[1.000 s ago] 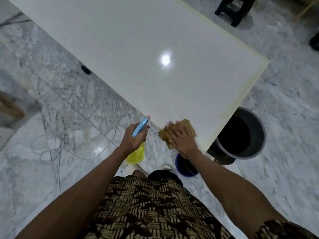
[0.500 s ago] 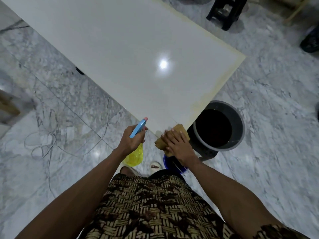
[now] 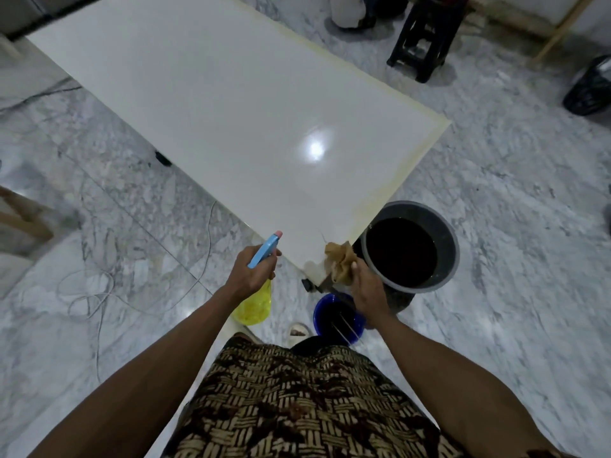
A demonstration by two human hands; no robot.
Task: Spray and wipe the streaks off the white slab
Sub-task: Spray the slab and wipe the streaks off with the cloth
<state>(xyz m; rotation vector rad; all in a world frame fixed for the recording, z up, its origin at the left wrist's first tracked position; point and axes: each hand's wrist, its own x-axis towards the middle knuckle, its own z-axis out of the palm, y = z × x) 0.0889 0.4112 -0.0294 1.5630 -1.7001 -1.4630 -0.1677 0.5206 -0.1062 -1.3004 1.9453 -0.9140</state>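
Note:
The glossy white slab (image 3: 231, 110) stretches away from me, with yellowish streaks along its right edge and a lamp's glare near the middle. My left hand (image 3: 253, 271) grips a yellow spray bottle (image 3: 254, 304) by its blue trigger head, nozzle aimed toward the slab's near corner. My right hand (image 3: 365, 289) holds a crumpled brown cloth (image 3: 340, 259) bunched up just off the slab's near corner, beside the grey bucket.
A grey bucket (image 3: 446, 233) of dark liquid stands right of the slab's corner. A small blue bucket (image 3: 322, 312) sits by my feet. White cables (image 3: 99, 292) trail on the marble floor at left. A black stool (image 3: 426, 34) stands at the back right.
My right hand has lifted the cloth off the slab's near corner and bunched it up. The left hand with the spray bottle stays beside the corner. The view has pulled back.

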